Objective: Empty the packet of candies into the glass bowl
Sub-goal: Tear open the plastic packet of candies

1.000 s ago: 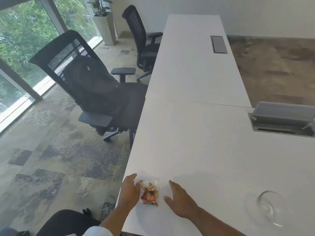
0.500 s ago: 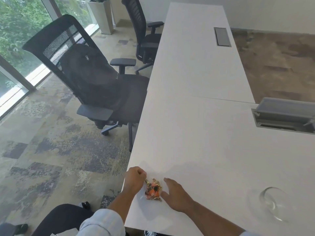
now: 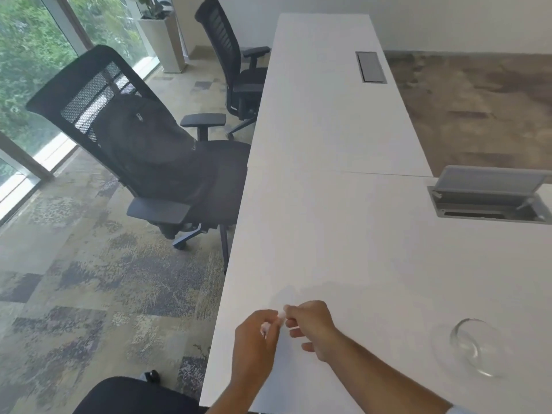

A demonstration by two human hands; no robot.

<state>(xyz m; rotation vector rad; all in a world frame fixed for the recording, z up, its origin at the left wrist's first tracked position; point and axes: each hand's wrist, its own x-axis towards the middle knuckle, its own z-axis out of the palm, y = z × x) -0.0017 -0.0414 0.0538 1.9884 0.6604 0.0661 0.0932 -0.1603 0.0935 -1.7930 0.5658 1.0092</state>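
- Both your hands are close together over the near edge of the white table (image 3: pixel 328 219).
- Your left hand (image 3: pixel 254 339) and right hand (image 3: pixel 310 327) each pinch the clear packet (image 3: pixel 280 316); its candies are hidden.
- Your glass bowl (image 3: pixel 475 348) sits far right, well apart.

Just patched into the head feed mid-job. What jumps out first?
Both hands, left hand and right hand, meet at the near edge of the white desk, pinching a clear packet whose contents are hidden. The empty glass bowl sits to the right; a black office chair stands left.
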